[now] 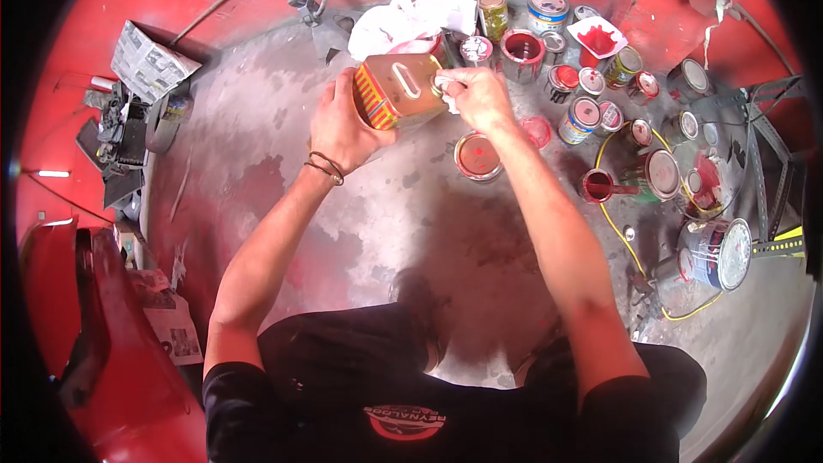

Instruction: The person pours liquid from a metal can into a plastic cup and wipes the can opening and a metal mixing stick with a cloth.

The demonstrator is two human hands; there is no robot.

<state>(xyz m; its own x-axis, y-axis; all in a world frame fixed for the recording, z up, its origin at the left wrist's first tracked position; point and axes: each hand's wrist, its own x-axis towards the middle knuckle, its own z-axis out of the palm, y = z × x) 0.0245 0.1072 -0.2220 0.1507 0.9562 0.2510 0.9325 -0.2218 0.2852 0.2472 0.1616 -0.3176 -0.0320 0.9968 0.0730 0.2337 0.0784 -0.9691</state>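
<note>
A rectangular metal can (401,86) with a slot-shaped handle and a red and yellow striped side is held up in front of me, tilted. My left hand (345,129) is wrapped round its lower left side. At the can's right end, my right hand (480,96) pinches a white cloth (449,91) against the spot where a cap or spout sits; the cloth and fingers partly hide it. Below my right hand, an open-topped round can (478,155) with reddish contents stands on the floor.
Many paint cans, among them a red-filled one (522,47), crowd the floor at right. White cloth (399,26) lies behind the held can. A yellow hose (624,240) loops near a large can (727,255). A metal frame (769,133) stands far right, newspaper (150,64) at left.
</note>
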